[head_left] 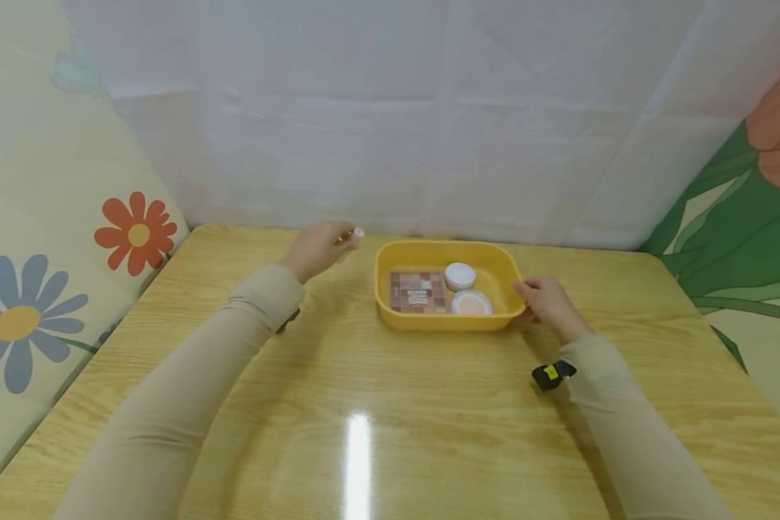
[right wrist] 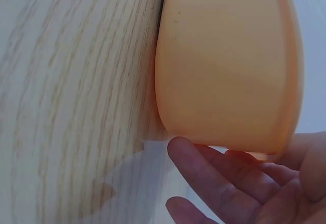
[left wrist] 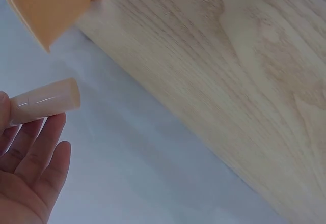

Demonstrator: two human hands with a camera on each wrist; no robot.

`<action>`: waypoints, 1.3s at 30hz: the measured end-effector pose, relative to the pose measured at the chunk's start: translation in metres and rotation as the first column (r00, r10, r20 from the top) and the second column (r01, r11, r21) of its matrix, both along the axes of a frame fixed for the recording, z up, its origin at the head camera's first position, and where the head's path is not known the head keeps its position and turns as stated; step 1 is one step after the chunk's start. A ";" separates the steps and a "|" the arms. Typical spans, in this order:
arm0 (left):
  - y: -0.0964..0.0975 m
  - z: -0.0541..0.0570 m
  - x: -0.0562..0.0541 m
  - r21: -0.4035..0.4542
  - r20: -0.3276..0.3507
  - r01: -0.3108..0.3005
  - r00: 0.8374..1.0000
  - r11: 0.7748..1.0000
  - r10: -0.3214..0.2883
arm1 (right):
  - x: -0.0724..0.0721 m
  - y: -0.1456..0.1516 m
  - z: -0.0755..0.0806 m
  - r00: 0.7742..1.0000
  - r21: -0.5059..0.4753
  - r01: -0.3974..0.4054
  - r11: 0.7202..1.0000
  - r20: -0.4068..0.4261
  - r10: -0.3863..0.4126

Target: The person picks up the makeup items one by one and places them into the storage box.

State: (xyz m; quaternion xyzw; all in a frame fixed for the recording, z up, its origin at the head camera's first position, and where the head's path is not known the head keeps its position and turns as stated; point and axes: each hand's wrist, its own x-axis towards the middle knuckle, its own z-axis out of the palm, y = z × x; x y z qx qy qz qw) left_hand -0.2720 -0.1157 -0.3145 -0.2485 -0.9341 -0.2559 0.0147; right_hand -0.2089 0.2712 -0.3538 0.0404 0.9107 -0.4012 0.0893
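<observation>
My left hand (head_left: 318,249) is raised beyond the left end of a yellow plastic bin (head_left: 442,323). Between thumb and fingers it pinches a small, glossy, pale beige cylindrical tube (left wrist: 47,102), whose flat end points away from the palm. My right hand (head_left: 551,302) grips the bin's right end, thumb at the rim and fingers (right wrist: 204,170) under the outer wall. Inside the bin lie a palette (head_left: 418,292) with a brown checkered cover, a round white-lidded jar (head_left: 460,275) and a round container (head_left: 471,303) with a peach-coloured top.
The bin stands on a glossy wood-grain table (head_left: 429,404), near its back edge. Behind it hangs a white cloth (head_left: 416,144). Flower-painted walls (head_left: 32,180) border both sides. A black camera (head_left: 549,375) is strapped to the right wrist.
</observation>
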 end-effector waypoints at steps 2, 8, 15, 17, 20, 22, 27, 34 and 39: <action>0.001 0.000 0.000 -0.002 -0.008 0.002 1.000 1.000 -0.002 | 0.000 0.000 -0.001 1.000 -0.003 0.001 1.000 0.002 -0.001; 0.005 0.002 0.002 -0.012 -0.005 0.006 1.000 1.000 -0.006 | 0.001 0.000 -0.001 1.000 0.001 0.003 1.000 0.005 -0.003; 0.010 0.003 0.002 -0.015 0.004 0.017 1.000 1.000 -0.017 | 0.000 0.001 -0.002 1.000 0.004 0.000 1.000 -0.004 0.000; 0.011 0.003 0.002 -0.019 0.005 0.019 1.000 1.000 -0.018 | 0.000 0.002 -0.003 1.000 0.000 -0.003 1.000 -0.006 0.003; 0.013 0.004 0.002 -0.024 0.003 0.023 1.000 0.999 -0.023 | 0.001 0.002 -0.003 1.000 -0.001 -0.005 1.000 -0.006 0.005; 0.014 0.005 0.003 -0.024 -0.001 0.028 1.000 0.999 -0.028 | 0.001 0.002 -0.002 1.000 0.001 -0.007 1.000 -0.007 0.007; 0.017 0.005 0.003 -0.024 -0.015 0.040 0.999 0.999 -0.040 | 0.002 0.001 -0.001 1.000 0.003 -0.010 1.000 -0.002 0.010; 0.025 0.007 0.004 -0.022 -0.030 0.067 0.997 0.998 -0.067 | 0.001 0.000 -0.001 1.000 0.008 -0.010 1.000 -0.014 0.010; 0.030 0.009 0.006 -0.008 -0.030 0.064 0.997 0.998 -0.065 | 0.001 0.000 0.000 1.000 0.003 -0.004 1.000 -0.006 0.004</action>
